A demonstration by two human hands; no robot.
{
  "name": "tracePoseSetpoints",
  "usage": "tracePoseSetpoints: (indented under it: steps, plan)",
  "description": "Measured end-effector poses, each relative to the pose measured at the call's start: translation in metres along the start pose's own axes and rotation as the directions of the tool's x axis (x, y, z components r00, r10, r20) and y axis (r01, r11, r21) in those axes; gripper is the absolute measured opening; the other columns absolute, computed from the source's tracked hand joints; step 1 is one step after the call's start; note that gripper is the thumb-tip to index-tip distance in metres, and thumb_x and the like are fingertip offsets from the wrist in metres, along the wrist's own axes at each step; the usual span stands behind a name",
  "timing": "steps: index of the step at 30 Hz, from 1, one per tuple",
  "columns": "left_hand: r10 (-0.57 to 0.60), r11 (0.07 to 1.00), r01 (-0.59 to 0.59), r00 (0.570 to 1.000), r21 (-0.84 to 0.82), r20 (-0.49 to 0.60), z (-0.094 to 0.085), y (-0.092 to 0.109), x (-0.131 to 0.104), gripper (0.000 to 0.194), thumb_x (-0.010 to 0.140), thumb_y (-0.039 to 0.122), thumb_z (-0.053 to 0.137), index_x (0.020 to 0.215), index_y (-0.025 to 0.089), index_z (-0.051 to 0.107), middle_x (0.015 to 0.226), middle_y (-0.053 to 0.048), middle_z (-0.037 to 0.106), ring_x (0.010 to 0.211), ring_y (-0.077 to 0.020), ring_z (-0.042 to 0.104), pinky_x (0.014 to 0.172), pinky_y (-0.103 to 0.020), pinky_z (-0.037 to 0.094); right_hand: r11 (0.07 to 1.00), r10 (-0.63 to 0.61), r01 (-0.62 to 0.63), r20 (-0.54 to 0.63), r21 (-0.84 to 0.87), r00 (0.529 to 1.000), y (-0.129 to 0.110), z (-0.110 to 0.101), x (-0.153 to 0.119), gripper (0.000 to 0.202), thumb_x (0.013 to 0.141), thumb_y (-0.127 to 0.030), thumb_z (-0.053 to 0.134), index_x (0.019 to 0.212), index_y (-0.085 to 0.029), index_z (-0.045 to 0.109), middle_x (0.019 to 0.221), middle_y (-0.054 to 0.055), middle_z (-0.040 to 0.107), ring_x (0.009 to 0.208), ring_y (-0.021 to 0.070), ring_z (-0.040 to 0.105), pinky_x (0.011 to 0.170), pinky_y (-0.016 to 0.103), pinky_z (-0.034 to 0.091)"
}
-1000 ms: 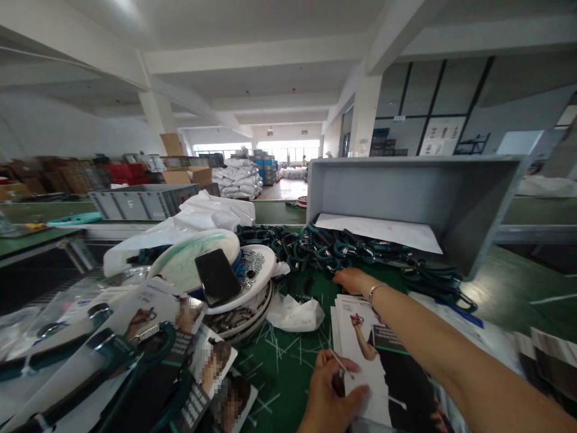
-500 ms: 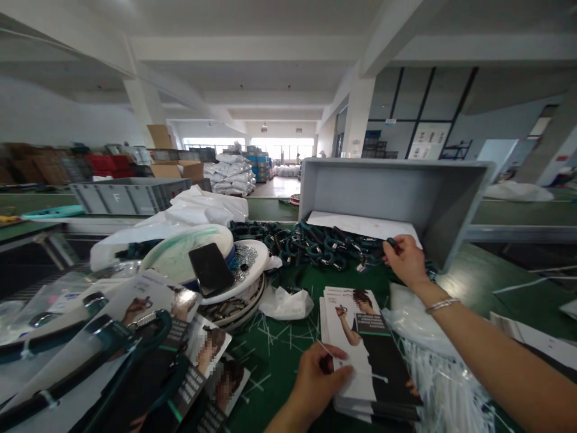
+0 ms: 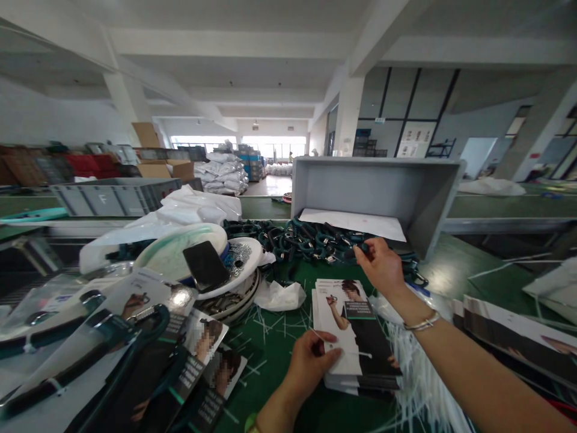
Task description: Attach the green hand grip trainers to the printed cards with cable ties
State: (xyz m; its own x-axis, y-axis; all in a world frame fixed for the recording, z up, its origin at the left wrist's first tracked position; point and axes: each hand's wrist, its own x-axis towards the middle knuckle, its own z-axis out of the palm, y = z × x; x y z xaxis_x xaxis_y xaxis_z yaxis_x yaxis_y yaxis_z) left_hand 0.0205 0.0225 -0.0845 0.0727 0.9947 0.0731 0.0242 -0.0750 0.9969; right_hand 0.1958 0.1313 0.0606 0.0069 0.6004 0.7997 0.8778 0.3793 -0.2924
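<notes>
My left hand (image 3: pixel 311 361) is closed, pinching a thin white cable tie (image 3: pixel 318 332) over the left side of a stack of printed cards (image 3: pixel 372 349). Another white tie lies across the top card. Beyond the stack, my right hand (image 3: pixel 381 264) reaches into a pile of dark green carabiners (image 3: pixel 311 240), its thumb and fingers closed around one carabiner (image 3: pixel 350 252). A silver bracelet is on the right wrist. On the left, more cards (image 3: pixel 148 313) lie with large dark green carabiners (image 3: pixel 108 337) tied onto them.
Behind the pile, a grey crate (image 3: pixel 351 186) lies on its side. White bowls (image 3: pixel 246 258) of small metal parts and a black phone (image 3: pixel 205 264) sit left of centre. Loose white ties (image 3: pixel 424 373) and more printed cards (image 3: pixel 518 337) are on the right.
The view has shifted a little to the right. My right hand has moved slightly left along the pile; my left hand still pinches the tie over the cards.
</notes>
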Motion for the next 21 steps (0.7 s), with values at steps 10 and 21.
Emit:
tracePoseSetpoints:
  steps: [10,21]
  plan:
    - [-0.021,0.995,0.022,1.0,-0.096,0.008,-0.002,0.002,0.0,0.036,0.065,0.042,0.067,0.087,0.015,0.058,0.056,0.008,0.037,0.048,-0.0055,0.034,0.046,-0.018,0.029,0.841,-0.491,0.53,0.262,-0.107,0.831,-0.031,-0.032,-0.114,0.028,0.089,-0.031,0.04,0.068,-0.018,0.054,0.057,0.003,0.056,0.049,0.0136,0.055,0.047,0.024,0.033]
    - [-0.188,0.981,0.192,0.978,0.036,-0.091,-0.019,0.011,0.003,0.06,0.072,0.058,0.052,0.114,0.017,0.044,0.056,0.006,0.048,0.045,-0.0105,0.047,0.045,-0.022,0.037,0.976,-0.202,0.218,0.359,-0.004,0.911,-0.022,-0.063,-0.137,0.025,0.087,-0.032,0.043,0.089,-0.019,0.064,0.082,0.007,0.067,0.074,0.018,0.062,0.065,0.028,0.046]
